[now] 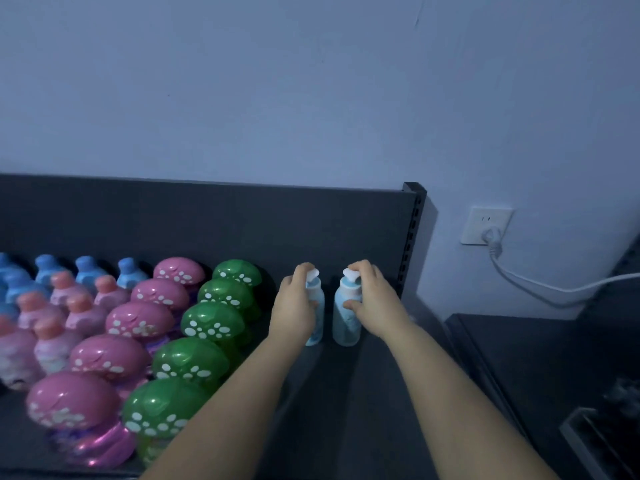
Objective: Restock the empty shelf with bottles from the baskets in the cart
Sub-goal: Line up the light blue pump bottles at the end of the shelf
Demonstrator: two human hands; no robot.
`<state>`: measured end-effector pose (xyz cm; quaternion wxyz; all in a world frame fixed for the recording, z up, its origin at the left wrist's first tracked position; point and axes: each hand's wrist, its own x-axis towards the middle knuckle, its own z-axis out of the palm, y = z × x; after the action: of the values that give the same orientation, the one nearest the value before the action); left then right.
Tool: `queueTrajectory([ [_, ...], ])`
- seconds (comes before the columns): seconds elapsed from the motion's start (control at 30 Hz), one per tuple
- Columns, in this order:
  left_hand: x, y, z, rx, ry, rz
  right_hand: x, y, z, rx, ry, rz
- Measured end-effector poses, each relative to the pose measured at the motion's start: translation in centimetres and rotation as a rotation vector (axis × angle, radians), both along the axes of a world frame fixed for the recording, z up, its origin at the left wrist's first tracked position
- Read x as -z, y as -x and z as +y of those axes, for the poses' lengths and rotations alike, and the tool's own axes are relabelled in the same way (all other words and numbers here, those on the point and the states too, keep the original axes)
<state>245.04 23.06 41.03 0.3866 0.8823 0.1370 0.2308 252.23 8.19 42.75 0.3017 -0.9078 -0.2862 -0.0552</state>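
My left hand (294, 306) grips the left pump bottle (317, 323) and my right hand (372, 303) grips the right pump bottle (346, 323). Both are upright on the shelf (346, 410), at 3 o'clock of the green row (214, 320). Risk: they're tall and narrow, so a sloppy release topples them, and my left forearm may clip the green row.

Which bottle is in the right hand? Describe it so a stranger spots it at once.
Start at the perforated post at the right end of the dark shelf. Left of it stand two slim pale-blue, white-topped bottles, right of the green mushroom-capped row. Yours is the right bottle, nearer the post, held by the right hand; the left bottle is in the left hand.
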Motion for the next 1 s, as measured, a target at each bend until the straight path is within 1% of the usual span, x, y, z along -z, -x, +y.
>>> queueTrajectory([
  [0.13, 0.0, -1.0, 0.6, -0.011, 0.034, -0.005, 0.1, -0.7, 0.5, 0.028, -0.013, 0.013],
  [0.37, 0.1, -1.9, 1.5, -0.043, 0.010, 0.022, 0.4, -1.4, 1.2, 0.054, -0.038, 0.001],
  [0.77, -0.4, -3.3, 2.5, -0.016, 0.001, 0.079, 0.8, -2.8, 1.1, 0.015, -0.065, 0.024],
  [1.0, -0.2, -3.8, 2.5, -0.014, 0.009, 0.053, 1.3, -3.2, 1.1, 0.005, -0.092, 0.016],
])
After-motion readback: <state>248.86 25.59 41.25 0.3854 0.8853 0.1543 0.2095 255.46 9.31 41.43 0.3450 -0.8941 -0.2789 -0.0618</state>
